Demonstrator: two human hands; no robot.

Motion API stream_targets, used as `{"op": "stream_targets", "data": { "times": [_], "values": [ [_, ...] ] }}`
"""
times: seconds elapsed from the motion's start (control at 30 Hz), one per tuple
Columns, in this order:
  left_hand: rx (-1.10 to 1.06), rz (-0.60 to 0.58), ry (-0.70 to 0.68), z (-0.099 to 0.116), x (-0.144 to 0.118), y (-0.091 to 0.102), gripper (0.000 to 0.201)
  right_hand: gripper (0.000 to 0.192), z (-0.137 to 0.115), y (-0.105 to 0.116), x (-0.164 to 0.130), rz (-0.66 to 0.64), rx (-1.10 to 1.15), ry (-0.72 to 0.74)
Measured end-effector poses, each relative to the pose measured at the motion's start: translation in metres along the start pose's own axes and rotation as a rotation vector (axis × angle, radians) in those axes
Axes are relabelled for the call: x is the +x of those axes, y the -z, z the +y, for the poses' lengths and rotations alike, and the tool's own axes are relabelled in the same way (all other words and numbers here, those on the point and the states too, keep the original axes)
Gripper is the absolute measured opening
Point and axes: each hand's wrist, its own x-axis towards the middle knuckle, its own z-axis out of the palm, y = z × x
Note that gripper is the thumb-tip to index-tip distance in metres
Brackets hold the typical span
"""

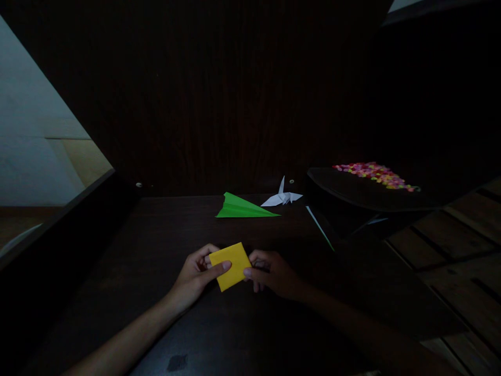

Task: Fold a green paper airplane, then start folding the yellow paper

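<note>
A yellow square of folded paper is held above the dark wooden surface, tilted a little. My left hand grips its left side, thumb flat on the front and fingers behind. At the right edge, my right hand pinches the paper between thumb and curled fingers. Beyond my hands lies a green paper plane, its nose to the right. Close to that nose sits a white origami crane with one point sticking up.
A thin pale strip lies slantwise to the right. Farther right, a dark rounded shelf carries a heap of small colourful pieces. A tall dark panel rises at the back, and a raised side board borders the left.
</note>
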Motion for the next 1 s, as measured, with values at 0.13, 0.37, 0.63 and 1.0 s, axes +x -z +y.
{"op": "stream_targets", "data": {
  "times": [0.13, 0.37, 0.63, 1.0],
  "values": [
    [0.024, -0.064, 0.034, 0.0, 0.0, -0.001, 0.028, 0.023, 0.002, 0.004, 0.002, 0.116, -0.002, 0.046],
    [0.04, -0.113, 0.09, 0.001, -0.002, -0.002, 0.035, 0.027, -0.004, 0.005, 0.003, 0.196, -0.016, 0.043],
    [0.091, -0.212, 0.101, 0.001, -0.004, -0.003, 0.035, 0.027, -0.007, 0.006, 0.002, 0.161, -0.042, 0.046],
    [0.242, -0.141, 0.041, 0.0, -0.008, -0.009, 0.028, 0.026, -0.008, 0.0, -0.002, 0.002, 0.03, 0.0]
  ]
}}
